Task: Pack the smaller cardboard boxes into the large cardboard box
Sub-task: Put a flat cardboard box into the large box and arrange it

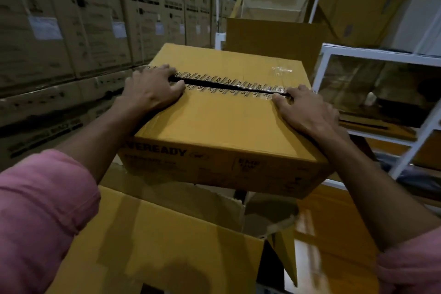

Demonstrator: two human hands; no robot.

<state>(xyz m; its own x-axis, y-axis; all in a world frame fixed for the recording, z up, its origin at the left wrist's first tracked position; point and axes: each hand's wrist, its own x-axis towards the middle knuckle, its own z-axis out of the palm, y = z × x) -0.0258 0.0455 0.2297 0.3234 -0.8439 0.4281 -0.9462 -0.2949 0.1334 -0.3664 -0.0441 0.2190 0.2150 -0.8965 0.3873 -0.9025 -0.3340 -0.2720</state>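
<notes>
Eveready box [222, 124], yellow-brown cardboard, is held up in the air over the large cardboard box [167, 241], whose flaps stand open below it. Left hand [152, 88] grips the near top flap at the left end of the taped seam, fingertips hooked into the dark slit. Right hand [307, 110] grips the same flap at the seam's right end. Pink sleeves [40, 217] cover both upper arms. Stacked LG cartons [78, 21] wall the left side; a white metal rack [372, 93] stands right, more cardboard behind.

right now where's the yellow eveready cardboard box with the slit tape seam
In the head view's centre, the yellow Eveready cardboard box is gripped by the left hand and right hand, above the large open cardboard box.
</notes>
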